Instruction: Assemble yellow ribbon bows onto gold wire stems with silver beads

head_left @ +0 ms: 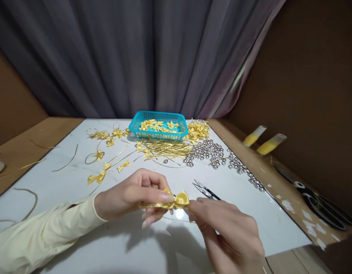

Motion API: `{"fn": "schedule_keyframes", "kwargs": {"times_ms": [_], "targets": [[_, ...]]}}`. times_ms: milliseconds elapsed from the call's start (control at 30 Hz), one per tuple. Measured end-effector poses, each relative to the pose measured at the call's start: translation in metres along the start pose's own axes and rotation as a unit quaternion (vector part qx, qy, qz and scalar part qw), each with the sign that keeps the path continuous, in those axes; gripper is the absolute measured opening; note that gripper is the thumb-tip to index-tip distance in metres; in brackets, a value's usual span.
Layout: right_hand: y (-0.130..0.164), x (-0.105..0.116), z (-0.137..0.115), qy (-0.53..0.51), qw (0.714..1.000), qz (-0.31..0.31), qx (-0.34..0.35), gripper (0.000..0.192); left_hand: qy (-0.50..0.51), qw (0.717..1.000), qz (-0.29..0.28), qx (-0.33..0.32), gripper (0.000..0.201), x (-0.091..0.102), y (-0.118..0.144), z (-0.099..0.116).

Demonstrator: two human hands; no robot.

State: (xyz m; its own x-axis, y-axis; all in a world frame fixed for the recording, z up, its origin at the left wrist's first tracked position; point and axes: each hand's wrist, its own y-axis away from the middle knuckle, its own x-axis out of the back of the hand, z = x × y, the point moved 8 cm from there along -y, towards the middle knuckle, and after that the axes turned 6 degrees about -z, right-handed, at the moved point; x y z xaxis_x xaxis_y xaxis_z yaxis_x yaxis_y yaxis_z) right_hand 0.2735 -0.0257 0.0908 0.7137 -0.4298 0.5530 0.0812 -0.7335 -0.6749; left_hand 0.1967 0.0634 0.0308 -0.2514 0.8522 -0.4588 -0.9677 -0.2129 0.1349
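Note:
A yellow ribbon bow [181,199] is held between my two hands above the white board. My left hand [141,194] is closed, its thumb pressing the bow's middle against the fingers. A gold cord [156,206] runs out to the left under that thumb. On the other side, my right hand [230,228] pinches at the bow's right end with thumb and forefinger; the fingertips partly hide what they grip. Something shiny shows near the bow's centre, mostly covered. Just beyond the right hand lie small thread snips [206,190], with their blades pointing away to the left.
A turquoise basket [133,127] holding yellow bows stands at the back. Before it lie gold cords [167,148] and silver heart-shaped pieces [208,150]. Finished-looking bows on cords [98,177] are at left. Large scissors [310,198] and two yellow-filled tubes [271,144] sit at right.

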Motion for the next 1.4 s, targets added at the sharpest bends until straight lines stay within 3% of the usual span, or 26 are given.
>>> {"fn": "schedule_keyframes", "kwargs": {"times_ms": [167,300,433,567,767,1033,1233,1400], "targets": [[0.003,0.003,-0.004,0.044,0.999,0.015,0.015,0.033,0.000,1.000,-0.005,-0.002,0.017,-0.001,0.002,0.001],[-0.003,-0.003,0.009,-0.045,0.997,-0.010,-0.059,0.022,-0.007,1.000,-0.001,-0.019,0.017,-0.002,0.002,0.003],[-0.002,-0.014,0.029,-0.158,0.976,-0.035,-0.143,0.018,0.014,0.999,-0.005,-0.035,0.018,-0.004,0.000,0.004],[0.003,-0.022,0.039,-0.216,0.960,-0.038,-0.172,0.017,0.045,0.998,-0.002,-0.040,0.017,-0.006,-0.001,0.003],[0.003,-0.014,0.033,-0.189,0.974,0.008,-0.129,0.014,0.047,0.998,-0.001,-0.050,0.016,-0.005,0.000,0.004],[0.002,-0.013,0.025,-0.148,0.984,0.005,-0.098,0.016,0.046,0.997,-0.029,-0.050,0.017,-0.007,-0.001,0.000],[-0.001,0.003,-0.001,0.018,0.998,0.064,0.003,0.026,0.064,0.997,-0.037,-0.027,0.017,-0.009,0.000,-0.003],[-0.003,0.004,-0.013,0.120,0.991,0.035,0.050,0.028,0.032,0.999,-0.027,-0.023,0.017,-0.008,0.000,-0.002]]}}
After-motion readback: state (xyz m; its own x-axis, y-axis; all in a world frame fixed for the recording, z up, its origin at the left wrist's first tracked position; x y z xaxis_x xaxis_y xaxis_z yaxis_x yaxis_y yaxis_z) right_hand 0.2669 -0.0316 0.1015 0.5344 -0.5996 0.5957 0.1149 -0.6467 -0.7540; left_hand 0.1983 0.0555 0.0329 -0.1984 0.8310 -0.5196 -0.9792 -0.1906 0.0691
